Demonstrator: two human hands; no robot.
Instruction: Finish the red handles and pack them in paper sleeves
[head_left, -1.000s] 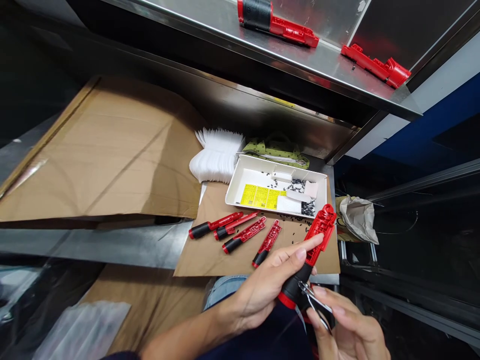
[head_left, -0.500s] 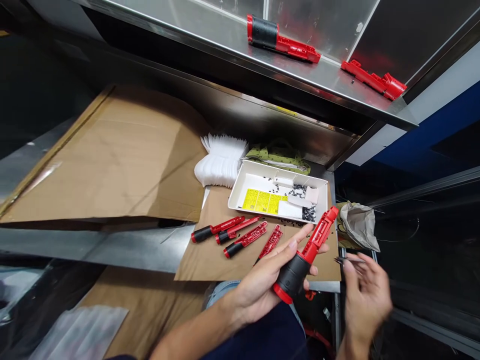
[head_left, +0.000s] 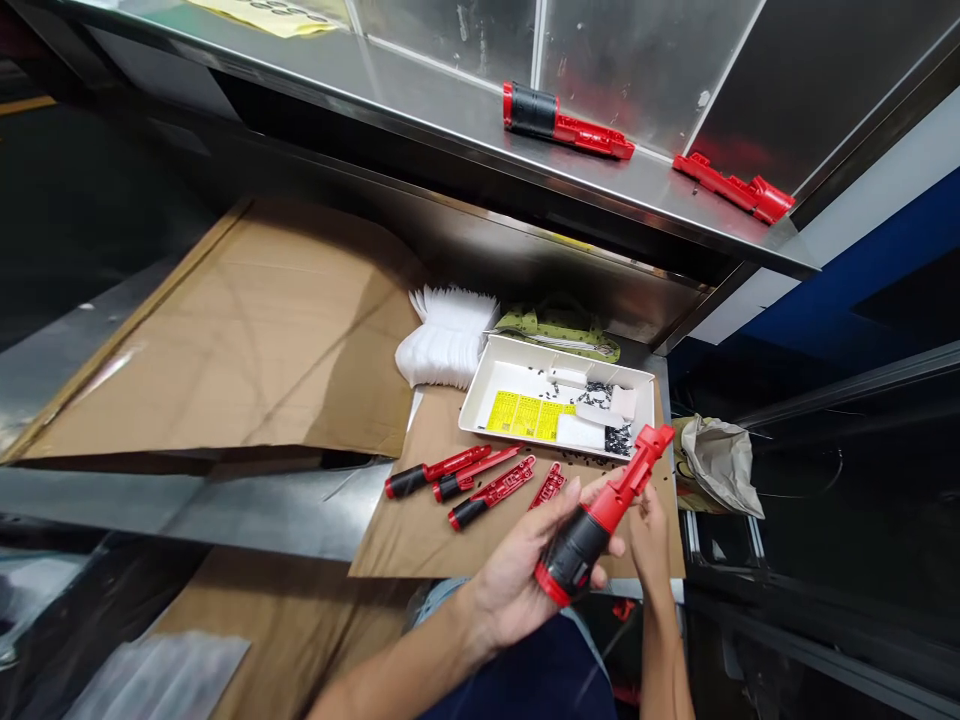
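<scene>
Steel shelf (head_left: 420,90) overhead, two red handle pieces (head_left: 731,187) on it. Cardboard sheet (head_left: 420,520) on bench, row of red-black handles (head_left: 469,490) lying on it, just below white tray (head_left: 525,438) holding yellow label sheet (head_left: 525,414), small black parts (head_left: 618,438). Red-black handle (head_left: 589,530) held over cardboard's near edge, left hand (head_left: 517,590) clamped round black grip; right hand (head_left: 649,530) raised just behind red shaft, contact unclear

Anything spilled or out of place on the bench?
Yes: small black parts lie loose on the brown cardboard sheet, just outside the white tray. They look spilled, since others of the same kind sit inside the tray.
</scene>
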